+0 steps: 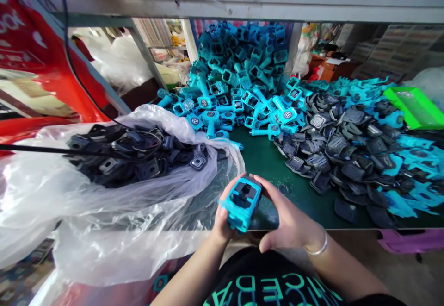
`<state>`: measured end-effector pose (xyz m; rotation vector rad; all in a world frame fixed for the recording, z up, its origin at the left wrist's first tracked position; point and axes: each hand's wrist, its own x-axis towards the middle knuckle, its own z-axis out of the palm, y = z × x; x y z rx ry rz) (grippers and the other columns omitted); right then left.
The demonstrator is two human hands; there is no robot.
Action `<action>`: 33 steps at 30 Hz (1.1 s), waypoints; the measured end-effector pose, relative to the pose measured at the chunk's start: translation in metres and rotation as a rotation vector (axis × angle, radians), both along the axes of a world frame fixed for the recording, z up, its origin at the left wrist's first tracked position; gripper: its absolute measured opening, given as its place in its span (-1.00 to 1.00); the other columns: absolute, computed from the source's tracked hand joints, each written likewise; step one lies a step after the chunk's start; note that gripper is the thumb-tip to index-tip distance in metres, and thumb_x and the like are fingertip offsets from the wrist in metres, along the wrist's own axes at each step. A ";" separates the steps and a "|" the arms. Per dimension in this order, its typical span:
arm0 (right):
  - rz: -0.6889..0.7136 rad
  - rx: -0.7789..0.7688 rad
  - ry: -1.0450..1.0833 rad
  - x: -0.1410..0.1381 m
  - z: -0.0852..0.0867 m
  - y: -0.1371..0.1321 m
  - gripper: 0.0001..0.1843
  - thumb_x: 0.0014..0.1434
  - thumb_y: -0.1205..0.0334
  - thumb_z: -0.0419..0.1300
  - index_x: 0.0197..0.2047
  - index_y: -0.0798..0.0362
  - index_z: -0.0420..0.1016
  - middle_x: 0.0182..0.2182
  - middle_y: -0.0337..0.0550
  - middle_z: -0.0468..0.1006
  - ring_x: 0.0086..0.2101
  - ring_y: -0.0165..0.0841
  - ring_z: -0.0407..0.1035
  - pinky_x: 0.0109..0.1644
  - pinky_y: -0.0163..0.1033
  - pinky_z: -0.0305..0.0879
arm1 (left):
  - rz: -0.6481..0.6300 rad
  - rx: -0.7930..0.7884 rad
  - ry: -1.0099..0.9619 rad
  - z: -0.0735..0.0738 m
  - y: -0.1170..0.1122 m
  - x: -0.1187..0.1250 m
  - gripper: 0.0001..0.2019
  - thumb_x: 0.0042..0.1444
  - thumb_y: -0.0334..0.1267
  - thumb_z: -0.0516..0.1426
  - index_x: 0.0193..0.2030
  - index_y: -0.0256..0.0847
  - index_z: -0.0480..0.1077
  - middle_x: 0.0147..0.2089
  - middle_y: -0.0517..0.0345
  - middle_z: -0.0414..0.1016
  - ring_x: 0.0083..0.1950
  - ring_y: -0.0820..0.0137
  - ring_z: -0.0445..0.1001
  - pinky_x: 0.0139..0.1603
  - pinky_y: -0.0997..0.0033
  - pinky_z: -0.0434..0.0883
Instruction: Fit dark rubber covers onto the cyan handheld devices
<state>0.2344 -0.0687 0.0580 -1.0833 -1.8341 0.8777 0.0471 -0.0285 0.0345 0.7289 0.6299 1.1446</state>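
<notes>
Both hands hold one turquoise plastic toy part [242,202] with a dark insert in its top, just above the near edge of the green table [263,160]. My left hand [222,220] grips its left side, fingers curled round it. My right hand [286,218], with a silver bangle on the wrist, wraps the right side, thumb on top. A clear plastic bag [104,204] of dark grey parts [132,155] lies to the left.
A tall heap of turquoise parts [239,79] fills the back of the table. Dark grey covers [343,153] and flat turquoise pieces [416,171] are piled at the right. A green tray [414,107] sits far right. A grey shelf [243,7] runs overhead.
</notes>
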 end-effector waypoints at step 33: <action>0.028 0.084 0.220 -0.013 -0.010 -0.008 0.19 -0.06 0.08 0.60 0.51 -0.15 0.09 0.44 0.04 0.24 0.41 -0.03 0.22 0.54 0.05 0.14 | 0.180 1.039 0.435 -0.007 0.004 -0.007 -0.11 0.02 0.20 0.26 0.47 -0.12 0.32 0.12 -0.13 0.48 0.00 0.05 0.51 0.03 0.07 0.50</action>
